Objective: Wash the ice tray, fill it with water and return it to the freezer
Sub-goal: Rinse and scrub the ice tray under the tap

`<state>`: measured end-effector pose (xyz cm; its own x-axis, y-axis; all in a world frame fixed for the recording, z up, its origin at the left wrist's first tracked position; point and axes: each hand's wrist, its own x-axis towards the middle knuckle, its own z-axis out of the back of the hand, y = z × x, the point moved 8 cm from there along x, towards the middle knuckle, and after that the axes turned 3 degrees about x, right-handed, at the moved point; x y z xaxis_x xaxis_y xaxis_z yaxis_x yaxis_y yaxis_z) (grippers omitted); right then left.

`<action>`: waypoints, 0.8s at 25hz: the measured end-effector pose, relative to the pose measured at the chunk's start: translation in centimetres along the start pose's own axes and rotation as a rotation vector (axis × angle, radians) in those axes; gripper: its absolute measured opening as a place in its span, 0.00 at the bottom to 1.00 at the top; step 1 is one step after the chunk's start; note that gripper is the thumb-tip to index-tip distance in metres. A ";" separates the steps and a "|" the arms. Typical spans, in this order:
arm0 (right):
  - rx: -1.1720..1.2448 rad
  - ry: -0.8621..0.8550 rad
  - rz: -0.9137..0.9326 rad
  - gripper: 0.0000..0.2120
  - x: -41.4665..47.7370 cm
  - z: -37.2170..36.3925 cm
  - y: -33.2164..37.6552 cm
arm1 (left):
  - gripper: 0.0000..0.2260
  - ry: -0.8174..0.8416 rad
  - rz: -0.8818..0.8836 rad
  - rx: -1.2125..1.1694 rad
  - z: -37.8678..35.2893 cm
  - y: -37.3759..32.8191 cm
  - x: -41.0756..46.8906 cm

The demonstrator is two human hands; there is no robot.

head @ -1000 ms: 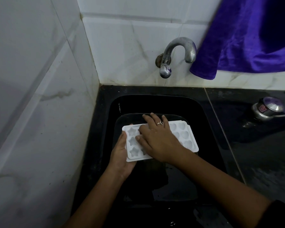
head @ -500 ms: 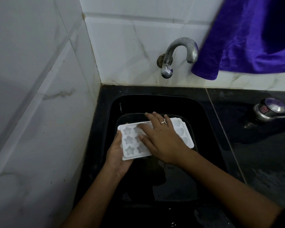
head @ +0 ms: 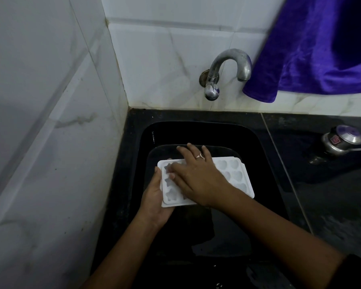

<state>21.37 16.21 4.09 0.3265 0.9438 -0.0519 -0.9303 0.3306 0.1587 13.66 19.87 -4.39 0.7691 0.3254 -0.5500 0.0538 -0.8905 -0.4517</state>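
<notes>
I see the ice tray (head: 236,174) low in the black sink (head: 265,142), straight below the tap (head: 227,67). Its long axis runs crosswise under the spout. My left hand (head: 154,197) grips the short end on the tap's left side, thumb over the rim and the rest tucked beneath, out of sight. My right hand (head: 196,178) lies flat across the tray's middle. Its fingers (head: 188,151) are straight and spread, with the tips past the far edge toward the tap, so it is the hand nearer the tap. I'd judge this to be scrubbing, with no water visibly running. The tray looks like stiff matte white plastic, with star cells at the left end and heart cells at the end under the spout. The tap is dull worn metal, and the sink is glossy.
</notes>
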 end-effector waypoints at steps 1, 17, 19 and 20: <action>0.003 -0.009 -0.018 0.28 0.1 0.1 0.0 | 0.28 0.003 0.011 0.024 -0.1 0.2 0.0; -0.004 0.007 0.019 0.28 0.3 -0.7 0.6 | 0.27 -0.012 0.031 0.017 0.6 0.2 0.4; -0.018 0.028 0.071 0.30 -0.2 -1.3 1.1 | 0.27 -0.002 0.039 -0.042 0.7 0.0 0.4; -0.014 0.017 0.070 0.29 -0.2 -1.0 0.8 | 0.28 -0.004 0.045 -0.058 0.9 0.0 0.4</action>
<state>20.38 16.29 3.20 0.2579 0.9645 -0.0575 -0.9531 0.2637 0.1486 13.44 20.29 -5.26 0.7693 0.2857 -0.5714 0.0562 -0.9212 -0.3851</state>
